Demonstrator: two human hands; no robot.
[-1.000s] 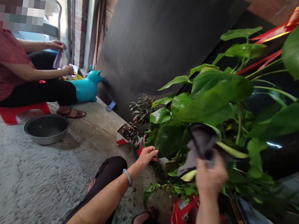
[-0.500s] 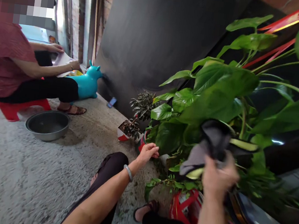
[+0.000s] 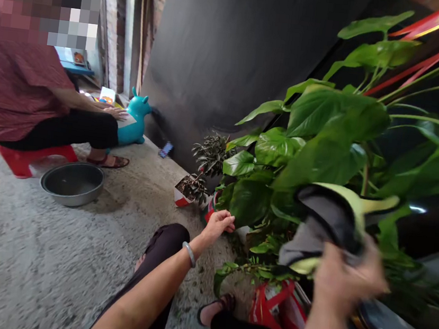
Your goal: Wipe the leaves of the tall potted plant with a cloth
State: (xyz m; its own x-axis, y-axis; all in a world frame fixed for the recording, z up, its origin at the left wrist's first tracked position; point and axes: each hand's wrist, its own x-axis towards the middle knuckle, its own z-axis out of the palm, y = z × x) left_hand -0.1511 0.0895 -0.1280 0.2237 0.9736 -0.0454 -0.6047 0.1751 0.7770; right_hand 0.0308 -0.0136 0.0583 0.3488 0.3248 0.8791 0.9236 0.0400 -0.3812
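Note:
My right hand [image 3: 349,279] is closed around a grey and black fabric item [image 3: 309,237] with lime-yellow trim. It is slightly blurred, and its exact kind is unclear. This item is held up in front of the large leaves of a green potted plant [image 3: 324,124]. Lower and to the left, my left hand [image 3: 217,227] has its fingers curled in a pinch beside a dark green leaf [image 3: 252,203]. Whether anything sits between those fingertips cannot be made out. A grey bangle [image 3: 189,254] circles my left wrist.
Below my right hand lies a red bag [image 3: 279,310]. Small potted plants [image 3: 190,188] stand by the dark panel [image 3: 233,54]. At left, a person [image 3: 21,81] sits on a red stool [image 3: 32,157] near a grey basin [image 3: 73,184] and a turquoise animal toy [image 3: 135,117].
My right hand has moved right with the fabric item, which now shows more of its yellow rim. My left hand has hardly moved. The seated person's hands have lowered toward the knee.

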